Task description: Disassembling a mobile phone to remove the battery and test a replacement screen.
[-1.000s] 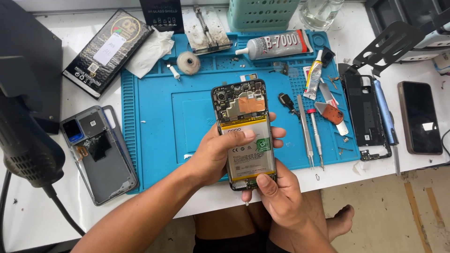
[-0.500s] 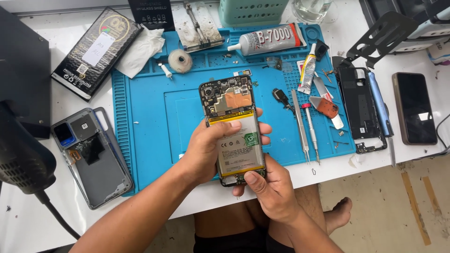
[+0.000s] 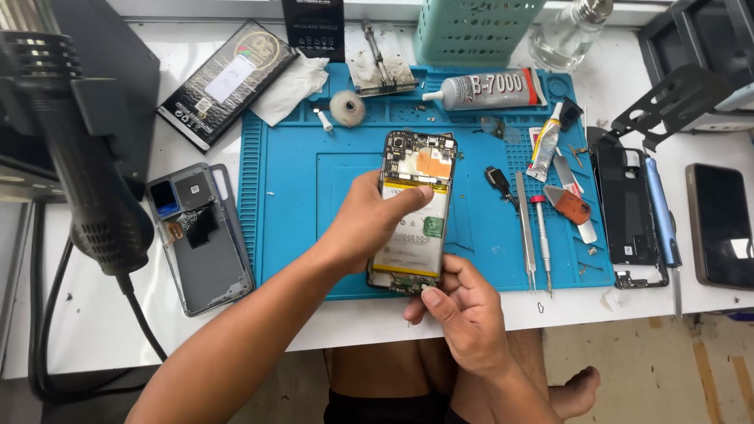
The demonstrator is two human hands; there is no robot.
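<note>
An opened smartphone (image 3: pixel 415 206) with its back removed shows a white battery (image 3: pixel 412 235), an orange patch and the circuit board at its top. It lies lengthwise over the blue work mat (image 3: pixel 298 196). My left hand (image 3: pixel 365 220) grips its left side, thumb lying across the battery's top. My right hand (image 3: pixel 455 310) holds the phone's bottom end, thumb at the lower edge.
A black heat gun (image 3: pixel 86 157) stands at the left beside a grey phone back cover (image 3: pixel 200 235). Tweezers (image 3: pixel 525 228), a screwdriver (image 3: pixel 542 239), a glue tube (image 3: pixel 491 88), a black phone frame (image 3: pixel 628 208) and a dark phone (image 3: pixel 719 224) lie to the right.
The view has shifted a little, so everything sits further right in the frame. Both hands keep their hold on the opened phone over the mat.
</note>
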